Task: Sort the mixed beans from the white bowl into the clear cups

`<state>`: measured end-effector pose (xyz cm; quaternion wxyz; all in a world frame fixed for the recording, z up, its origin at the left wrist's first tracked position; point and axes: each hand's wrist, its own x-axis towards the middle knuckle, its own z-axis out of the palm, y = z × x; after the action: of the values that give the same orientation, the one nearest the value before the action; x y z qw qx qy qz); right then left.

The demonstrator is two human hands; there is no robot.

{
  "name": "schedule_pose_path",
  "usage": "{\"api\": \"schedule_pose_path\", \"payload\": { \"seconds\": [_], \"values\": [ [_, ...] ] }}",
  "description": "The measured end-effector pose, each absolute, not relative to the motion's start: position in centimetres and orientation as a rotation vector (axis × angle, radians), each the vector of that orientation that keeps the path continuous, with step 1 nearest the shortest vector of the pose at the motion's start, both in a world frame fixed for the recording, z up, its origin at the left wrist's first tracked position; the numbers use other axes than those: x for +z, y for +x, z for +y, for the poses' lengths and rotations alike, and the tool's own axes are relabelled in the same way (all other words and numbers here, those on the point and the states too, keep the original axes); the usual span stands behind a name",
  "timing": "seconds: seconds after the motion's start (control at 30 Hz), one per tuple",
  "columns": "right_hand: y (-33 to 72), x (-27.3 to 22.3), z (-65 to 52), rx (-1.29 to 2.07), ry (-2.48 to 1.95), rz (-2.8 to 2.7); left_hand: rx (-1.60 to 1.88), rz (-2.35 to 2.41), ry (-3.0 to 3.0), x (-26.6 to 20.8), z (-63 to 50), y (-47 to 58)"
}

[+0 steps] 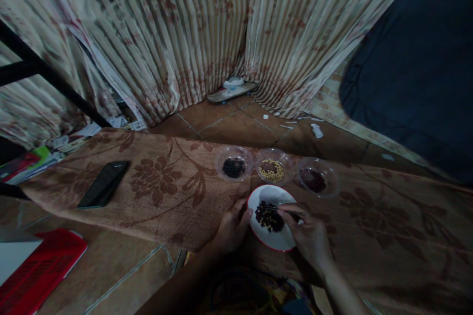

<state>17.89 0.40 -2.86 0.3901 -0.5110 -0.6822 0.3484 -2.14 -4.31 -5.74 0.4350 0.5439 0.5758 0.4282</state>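
Note:
A white bowl point(262, 238) with a red rim holds mixed dark and yellow beans point(271, 219). My left hand point(234, 226) grips the bowl's left rim, thumb on the edge. Over the bowl's right side, my right hand point(308, 236) pinches metal tweezers point(271, 208), whose tips are down at the beans; whether a bean is between them I cannot tell. Behind the bowl stand three clear plastic bowls in a row: the left bowl point(219, 165) has black beans, the middle bowl point(273, 152) yellow beans, the right bowl point(332, 184) dark red beans.
A brown flowered cloth point(162, 216) covers the narrow table. A dark phone point(104, 184) lies on its left part. Striped curtains point(192, 34) hang behind, with small white litter point(317, 130) on the tiled floor. A red box point(48, 266) sits at lower left.

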Motion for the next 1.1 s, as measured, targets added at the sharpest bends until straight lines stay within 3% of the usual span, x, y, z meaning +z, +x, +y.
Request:
{"api": "schedule_pose_path", "payload": {
  "seconds": [0.37,0.7,1.1],
  "values": [
    [18.4,-2.2,0.9,0.935,-1.315,-1.533,1.068,1.435,1.340,-5.4,-4.2,-2.1],
    [17.2,0.8,5.2,0.573,-1.272,-1.223,1.076,1.415,1.314,-5.3,-4.2,-2.2],
    [20.3,-1.7,1.0,0.831,-1.414,-1.332,1.075,1.441,1.315,-5.2,-4.2,-2.1]
  ]
}}
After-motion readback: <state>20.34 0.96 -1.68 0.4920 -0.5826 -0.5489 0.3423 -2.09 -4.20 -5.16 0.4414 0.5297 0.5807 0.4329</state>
